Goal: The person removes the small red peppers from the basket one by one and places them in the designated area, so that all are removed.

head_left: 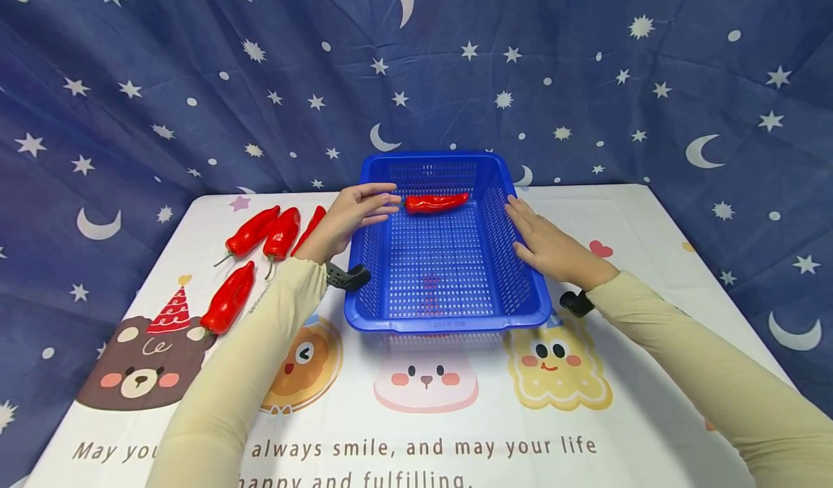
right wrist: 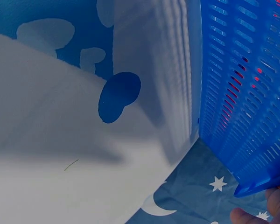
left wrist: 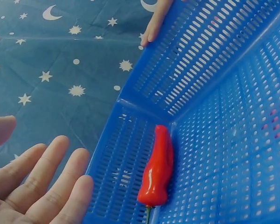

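A blue plastic basket with perforated walls stands on the table. One red pepper lies in it along the far wall, its green stem toward the left. My left hand is over the basket's left rim near that stem, fingers spread and nothing between them; the left wrist view shows its fingers apart from the pepper. My right hand rests on the right rim with extended fingers. In the right wrist view only its fingertips show, right at the rim.
Several more red peppers lie on the table left of the basket, one closer to the front and one partly hidden behind my left hand. A white cloth with cartoon prints covers the table. A dark blue star-patterned curtain hangs behind.
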The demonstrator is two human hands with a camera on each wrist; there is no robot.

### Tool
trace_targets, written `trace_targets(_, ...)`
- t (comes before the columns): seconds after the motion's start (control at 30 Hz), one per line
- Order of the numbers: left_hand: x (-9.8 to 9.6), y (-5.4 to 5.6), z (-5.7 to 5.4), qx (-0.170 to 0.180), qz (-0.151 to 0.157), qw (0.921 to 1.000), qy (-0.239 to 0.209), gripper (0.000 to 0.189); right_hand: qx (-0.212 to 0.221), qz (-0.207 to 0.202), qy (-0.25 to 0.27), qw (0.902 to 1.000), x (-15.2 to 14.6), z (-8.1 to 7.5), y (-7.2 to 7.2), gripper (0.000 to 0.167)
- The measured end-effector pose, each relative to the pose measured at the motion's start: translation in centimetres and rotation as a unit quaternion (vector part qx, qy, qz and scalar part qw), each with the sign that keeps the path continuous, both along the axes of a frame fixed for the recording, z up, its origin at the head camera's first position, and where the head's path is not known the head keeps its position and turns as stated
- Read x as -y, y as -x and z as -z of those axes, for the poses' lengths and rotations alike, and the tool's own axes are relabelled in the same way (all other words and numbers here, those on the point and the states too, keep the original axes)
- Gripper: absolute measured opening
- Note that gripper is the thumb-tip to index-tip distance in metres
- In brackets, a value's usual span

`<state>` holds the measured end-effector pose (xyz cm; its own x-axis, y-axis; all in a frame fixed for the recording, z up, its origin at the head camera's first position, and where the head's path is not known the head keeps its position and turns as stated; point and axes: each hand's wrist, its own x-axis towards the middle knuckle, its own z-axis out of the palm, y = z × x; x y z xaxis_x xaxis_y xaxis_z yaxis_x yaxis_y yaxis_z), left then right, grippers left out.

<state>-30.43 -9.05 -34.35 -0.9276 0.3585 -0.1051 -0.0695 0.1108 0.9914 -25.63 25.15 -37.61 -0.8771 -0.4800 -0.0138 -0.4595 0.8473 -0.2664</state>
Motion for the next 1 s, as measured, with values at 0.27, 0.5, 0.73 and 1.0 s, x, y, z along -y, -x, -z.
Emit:
trace_targets(0.27, -1.7, 1.1, 0.1, 0.014, -0.004, 0.9998, 0.013, 0.044, -0.001, 0.003, -0.004, 1.0000, -0.1, 0.0, 0.0, 0.066)
trace_targets(0.5, -3.3, 2.3, 0.3, 0.016, 0.007, 0.9998, 0.010, 0.043, 0.001, 0.005, 0.000, 1.0000, 0.0, -0.1, -0.1, 0.066)
trace_targets(0.73, -4.8, 3.3, 0.3, 0.017, 0.006, 0.9998, 0.005, 0.042, 0.002, 0.006, 0.001, 1.0000, 0.0, -0.2, -0.1, 0.066)
trace_targets(1.0, -6.1, 4.3, 0.2, 0.019, 0.005, 0.9997, 0.015, 0.042, -0.002, 0.007, 0.005, 1.0000, 0.0, 0.0, -0.2, 0.066)
